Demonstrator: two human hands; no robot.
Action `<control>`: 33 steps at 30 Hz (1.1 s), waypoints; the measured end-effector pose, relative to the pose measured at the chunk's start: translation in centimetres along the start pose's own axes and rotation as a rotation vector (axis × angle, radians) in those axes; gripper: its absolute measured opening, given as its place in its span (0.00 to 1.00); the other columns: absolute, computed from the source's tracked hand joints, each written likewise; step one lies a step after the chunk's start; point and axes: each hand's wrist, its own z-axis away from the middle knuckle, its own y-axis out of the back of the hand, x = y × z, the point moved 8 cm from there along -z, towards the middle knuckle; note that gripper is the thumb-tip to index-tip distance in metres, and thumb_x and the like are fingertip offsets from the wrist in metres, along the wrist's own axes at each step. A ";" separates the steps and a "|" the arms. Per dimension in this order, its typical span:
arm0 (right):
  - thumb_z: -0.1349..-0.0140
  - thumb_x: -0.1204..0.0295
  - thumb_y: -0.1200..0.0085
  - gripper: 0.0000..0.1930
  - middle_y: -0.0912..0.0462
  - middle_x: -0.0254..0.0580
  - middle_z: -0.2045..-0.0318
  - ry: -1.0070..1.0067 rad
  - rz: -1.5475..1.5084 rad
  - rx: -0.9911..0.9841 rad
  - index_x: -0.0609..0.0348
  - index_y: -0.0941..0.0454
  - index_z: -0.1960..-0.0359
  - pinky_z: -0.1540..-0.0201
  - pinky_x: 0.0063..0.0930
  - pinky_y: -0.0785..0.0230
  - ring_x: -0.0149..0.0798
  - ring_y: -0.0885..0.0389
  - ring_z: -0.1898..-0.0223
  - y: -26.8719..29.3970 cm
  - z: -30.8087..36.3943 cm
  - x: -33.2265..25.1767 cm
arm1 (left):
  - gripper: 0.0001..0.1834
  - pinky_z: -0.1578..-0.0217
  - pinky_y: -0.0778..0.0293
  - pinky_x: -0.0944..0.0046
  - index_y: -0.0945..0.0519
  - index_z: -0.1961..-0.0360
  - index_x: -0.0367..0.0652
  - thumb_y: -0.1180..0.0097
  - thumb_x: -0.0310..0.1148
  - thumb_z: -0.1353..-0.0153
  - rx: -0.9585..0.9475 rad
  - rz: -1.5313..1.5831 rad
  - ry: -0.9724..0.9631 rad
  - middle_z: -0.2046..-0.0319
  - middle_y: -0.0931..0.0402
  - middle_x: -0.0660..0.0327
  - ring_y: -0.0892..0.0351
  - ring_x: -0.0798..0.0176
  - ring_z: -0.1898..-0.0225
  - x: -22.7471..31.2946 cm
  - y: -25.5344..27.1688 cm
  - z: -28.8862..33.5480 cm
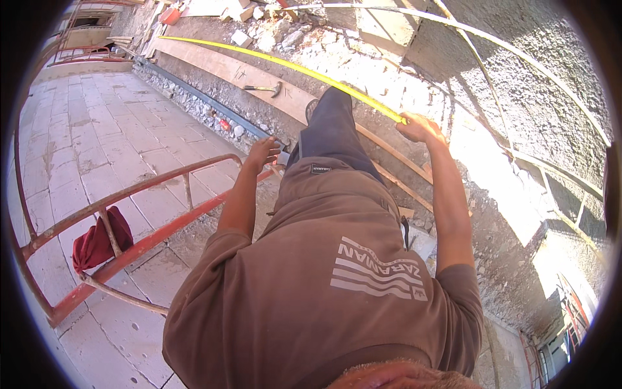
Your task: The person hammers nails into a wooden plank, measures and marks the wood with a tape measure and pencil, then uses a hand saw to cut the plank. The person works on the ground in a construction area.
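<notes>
My right hand is closed on the end of a yellow tape measure, held out to the right of my legs. The blade runs in a long shallow arc to the far left, ending around the far end of a wide wooden plank. Whether a case sits inside my fist is hidden. My left hand hangs beside my thigh near the red metal railing, its fingers loosely bent and apart, with nothing visible in them. On the plank, ahead of my legs, lies a hammer.
A red tubular railing with a dark red cloth stands at left, over pale paving. Rubble lies ahead. Curved pale rods cross in front of the rough wall at right. Narrow boards lie by my feet.
</notes>
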 end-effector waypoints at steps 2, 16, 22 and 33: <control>0.46 0.48 0.48 0.33 0.18 0.46 0.46 -0.015 -0.080 -0.115 0.43 0.25 0.37 0.43 0.41 0.29 0.49 0.20 0.46 -2.0 -0.2 0.4 | 0.26 0.54 0.24 0.59 0.28 0.38 0.41 0.53 0.46 0.29 -0.011 0.049 -0.017 0.46 0.22 0.53 0.20 0.58 0.49 -0.3 -1.3 0.1; 0.40 0.47 0.41 0.34 0.18 0.49 0.49 0.029 -0.294 -0.288 0.58 0.26 0.39 0.45 0.32 0.30 0.41 0.20 0.49 -4.2 3.6 -2.9 | 0.36 0.44 0.26 0.49 0.46 0.26 0.45 0.57 0.53 0.27 -0.564 0.504 0.163 0.32 0.37 0.47 0.28 0.48 0.37 1.8 -28.5 -2.3; 0.37 0.51 0.41 0.31 0.20 0.47 0.46 -0.149 -0.455 -0.423 0.49 0.28 0.35 0.47 0.35 0.28 0.38 0.22 0.47 -1.6 5.1 -4.6 | 0.32 0.44 0.26 0.49 0.43 0.29 0.46 0.57 0.52 0.26 -0.982 0.461 0.156 0.33 0.36 0.51 0.31 0.46 0.36 4.4 -31.8 -0.1; 0.35 0.53 0.41 0.28 0.20 0.49 0.49 0.039 -0.310 -0.581 0.62 0.25 0.42 0.41 0.34 0.34 0.38 0.25 0.46 -1.6 -0.3 -3.4 | 0.24 0.46 0.25 0.53 0.29 0.37 0.46 0.59 0.48 0.25 -0.676 0.841 0.067 0.44 0.25 0.58 0.22 0.59 0.47 4.9 -37.2 -0.3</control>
